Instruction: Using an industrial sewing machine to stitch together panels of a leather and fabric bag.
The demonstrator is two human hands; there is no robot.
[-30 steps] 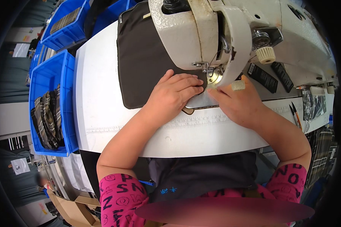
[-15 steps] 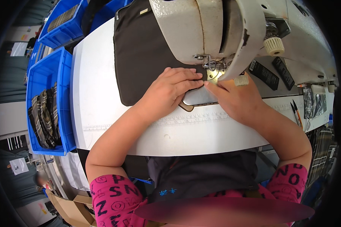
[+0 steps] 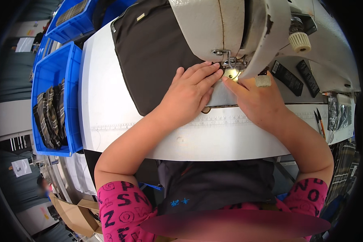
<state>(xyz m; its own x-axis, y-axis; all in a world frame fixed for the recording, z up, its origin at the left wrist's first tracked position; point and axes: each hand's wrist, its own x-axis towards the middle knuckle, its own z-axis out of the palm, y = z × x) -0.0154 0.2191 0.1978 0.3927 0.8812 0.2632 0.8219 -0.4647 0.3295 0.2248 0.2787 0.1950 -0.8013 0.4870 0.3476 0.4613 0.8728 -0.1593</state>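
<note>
A dark brown-black fabric piece (image 3: pixel 149 56) lies on the white table, its right end under the head of the white sewing machine (image 3: pixel 207 28). My left hand (image 3: pixel 189 92) rests flat on this fabric, fingers stretched toward the presser foot (image 3: pixel 232 61). Its fingertips sit just left of the lit needle plate (image 3: pixel 231 75). My right hand (image 3: pixel 264 101) lies on the other side, thumb extended to the plate's near edge. The machine head and a pale knob (image 3: pixel 263 81) partly hide its other fingers. Whatever is beneath that hand is hidden.
On the left stands a blue bin (image 3: pixel 74 101) holding plaid fabric (image 3: pixel 50 115). Black printed tags (image 3: pixel 287 78) lie right of the needle. An orange pen-like tool (image 3: pixel 321 123) and clear packets (image 3: pixel 343 113) are at the right edge. A printed ruler scale (image 3: pixel 177 123) crosses the table (image 3: pixel 213 141).
The dark fabric has turned slightly, its far end swinging left and its near corner moving right. My left hand has slid a little toward the needle. The view has shifted slightly.
</note>
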